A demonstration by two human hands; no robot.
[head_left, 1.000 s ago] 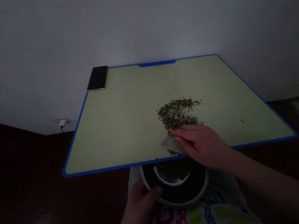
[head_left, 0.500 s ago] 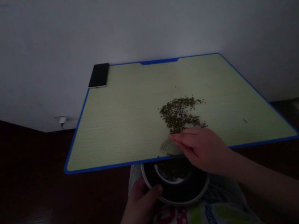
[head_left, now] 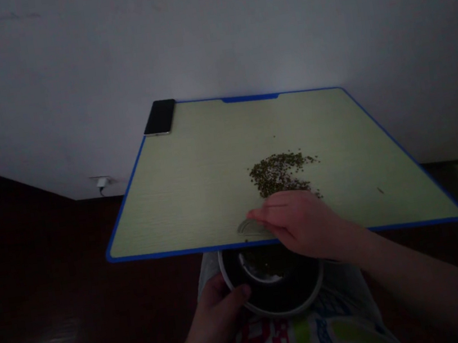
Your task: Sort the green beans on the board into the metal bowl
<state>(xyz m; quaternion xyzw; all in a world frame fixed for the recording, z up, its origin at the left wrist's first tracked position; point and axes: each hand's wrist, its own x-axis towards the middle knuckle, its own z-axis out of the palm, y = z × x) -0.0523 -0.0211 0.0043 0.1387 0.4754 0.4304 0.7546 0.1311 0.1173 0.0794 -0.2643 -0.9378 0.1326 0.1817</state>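
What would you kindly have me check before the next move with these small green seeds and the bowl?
1. Dark bowl below the near edge of the blue-edged board: ok.
2. Left hand holding the bowl's rim: ok.
3. Right hand on the pale semicircular piece: ok, though the hand hides much of it.
4. Small green seeds off the board: not ok, a loose patch lies just beyond the right hand.
5. Black phone apart from the seeds: ok, at the far corner.
6. Room left in the bowl: cannot tell, too dim.
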